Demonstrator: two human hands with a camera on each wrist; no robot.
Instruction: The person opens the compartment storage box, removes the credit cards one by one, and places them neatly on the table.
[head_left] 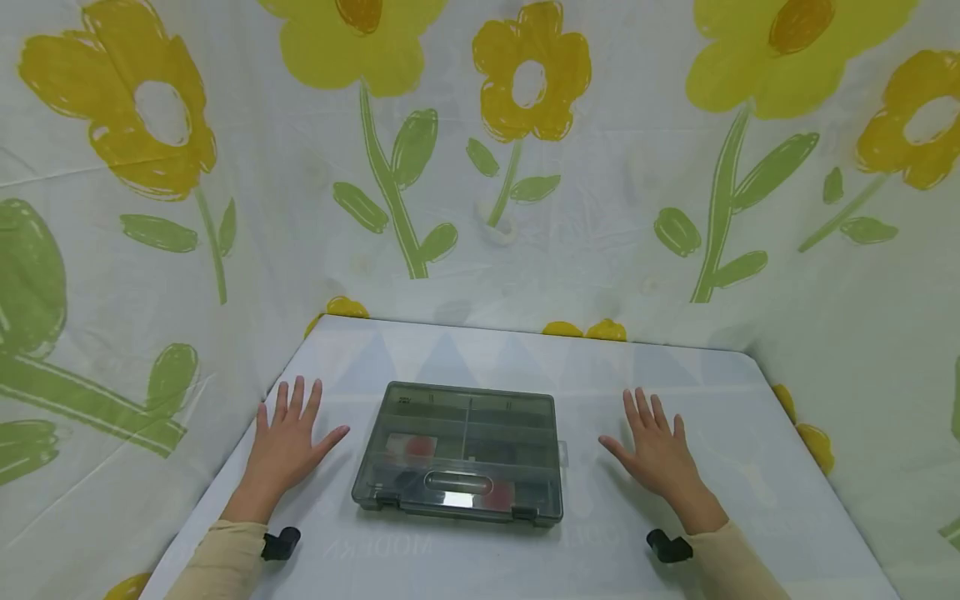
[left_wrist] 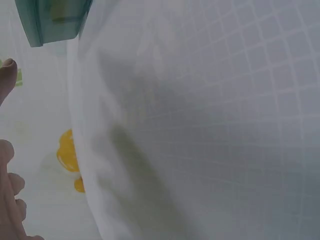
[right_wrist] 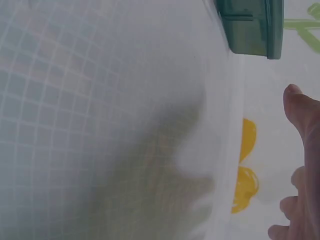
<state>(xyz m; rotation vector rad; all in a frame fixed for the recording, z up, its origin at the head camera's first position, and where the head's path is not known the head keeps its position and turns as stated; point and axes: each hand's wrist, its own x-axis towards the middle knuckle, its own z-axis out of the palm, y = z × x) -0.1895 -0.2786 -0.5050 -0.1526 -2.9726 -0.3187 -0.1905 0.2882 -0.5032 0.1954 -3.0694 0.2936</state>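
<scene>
A grey-green see-through plastic case (head_left: 510,429) with a handle slot and two latches lies closed on the table, its handle side toward me. Through the lid show dividers and a few red and white items, too dim to name. My left hand (head_left: 285,446) is spread to the left of the case, palm down, holding nothing. On the other side my right hand (head_left: 660,454) is also spread, apart from the case. Each wrist view catches a corner of the case, as a green box edge (left_wrist: 55,22) on the left and a green corner (right_wrist: 252,30) on the right.
The white table (head_left: 480,567) carries faint printed shapes and letters. A white curtain (head_left: 600,208) with yellow flowers and green leaves stands around its back and sides. A black wrist mount (head_left: 281,544) sits at the left sleeve, and another black mount (head_left: 667,547) at the right.
</scene>
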